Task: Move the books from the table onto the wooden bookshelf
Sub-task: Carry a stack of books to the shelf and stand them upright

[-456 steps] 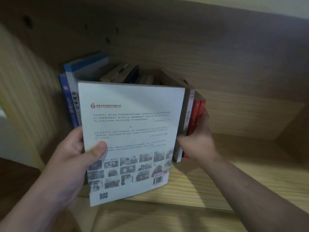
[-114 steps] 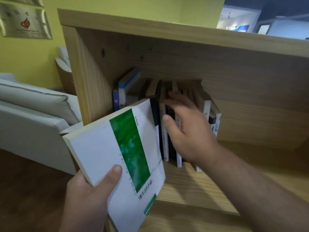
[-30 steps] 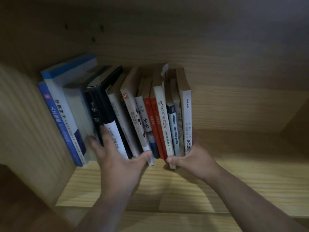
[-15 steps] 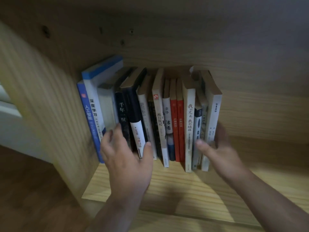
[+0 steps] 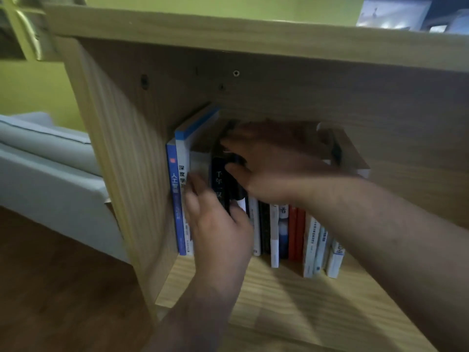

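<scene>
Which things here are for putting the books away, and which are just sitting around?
For the job:
- the books, standing in a row
- the wooden bookshelf
- the left hand and the right hand, both at the books

Just sitting around:
- the grey sofa
- the brown floor
- the yellow wall

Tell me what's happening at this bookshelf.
A person is straightening a row of books that stands in the wooden bookshelf. The left hand presses straight fingers against the spines near the left end, beside the black book. The right hand, blurred by motion, reaches across the upper spines with its fingers stretched out. Neither hand holds a book. The row stands against the shelf's left side panel.
</scene>
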A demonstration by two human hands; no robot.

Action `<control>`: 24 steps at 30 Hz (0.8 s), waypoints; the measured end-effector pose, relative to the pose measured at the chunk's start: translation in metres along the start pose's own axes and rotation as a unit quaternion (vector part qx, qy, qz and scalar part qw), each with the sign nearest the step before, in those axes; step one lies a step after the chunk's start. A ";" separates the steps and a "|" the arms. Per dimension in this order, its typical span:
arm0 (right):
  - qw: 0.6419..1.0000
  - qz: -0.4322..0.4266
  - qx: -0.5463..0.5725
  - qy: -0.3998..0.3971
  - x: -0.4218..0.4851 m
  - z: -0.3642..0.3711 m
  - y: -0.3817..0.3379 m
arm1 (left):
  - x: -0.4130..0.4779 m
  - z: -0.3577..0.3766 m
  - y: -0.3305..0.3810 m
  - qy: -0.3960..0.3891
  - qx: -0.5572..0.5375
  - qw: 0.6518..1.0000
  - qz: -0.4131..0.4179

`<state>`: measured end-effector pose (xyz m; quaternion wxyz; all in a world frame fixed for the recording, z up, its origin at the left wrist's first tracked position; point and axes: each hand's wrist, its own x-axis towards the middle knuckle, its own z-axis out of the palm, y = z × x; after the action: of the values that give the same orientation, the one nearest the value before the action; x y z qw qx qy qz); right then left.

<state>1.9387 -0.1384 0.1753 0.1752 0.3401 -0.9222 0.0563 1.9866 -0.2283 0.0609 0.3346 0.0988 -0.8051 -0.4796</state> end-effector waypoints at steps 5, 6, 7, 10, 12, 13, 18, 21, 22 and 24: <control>0.999 0.016 0.014 -0.045 0.017 0.000 0.012 | 0.009 0.015 0.014 0.052 -0.001 0.997 -0.060; 0.999 0.014 0.008 -0.049 0.019 0.000 0.013 | 0.011 0.016 0.016 0.065 0.005 0.996 -0.067; 0.998 0.016 0.006 -0.060 0.022 -0.001 0.013 | 0.012 0.016 0.016 0.078 0.007 0.994 -0.071; 0.995 0.041 -0.001 -0.093 0.028 -0.001 0.015 | 0.010 0.016 0.011 0.093 -0.015 0.994 -0.059; 0.994 0.050 -0.009 -0.094 0.030 0.000 0.017 | 0.010 0.017 0.006 0.069 -0.042 0.996 -0.046; 0.995 0.051 -0.008 -0.089 0.031 0.001 0.018 | 0.011 0.017 0.004 0.054 -0.069 0.995 -0.054; 0.996 0.047 -0.008 -0.069 0.031 0.008 0.019 | 0.024 0.018 -0.005 0.052 -0.054 0.995 -0.062; 0.996 0.050 -0.007 -0.070 0.030 0.006 0.018 | 0.030 0.016 -0.008 0.053 -0.035 0.994 -0.094; 0.996 0.052 -0.008 -0.070 0.030 0.006 0.018 | 0.032 0.014 -0.008 0.054 -0.023 0.994 -0.095; 0.996 0.054 -0.009 -0.073 0.029 0.005 0.017 | 0.033 0.008 -0.009 0.049 -0.010 0.994 -0.092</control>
<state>1.9055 -0.1443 0.1818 0.1072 0.2910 -0.9501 0.0323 1.9554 -0.2425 0.0656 0.3286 0.1926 -0.7703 -0.5115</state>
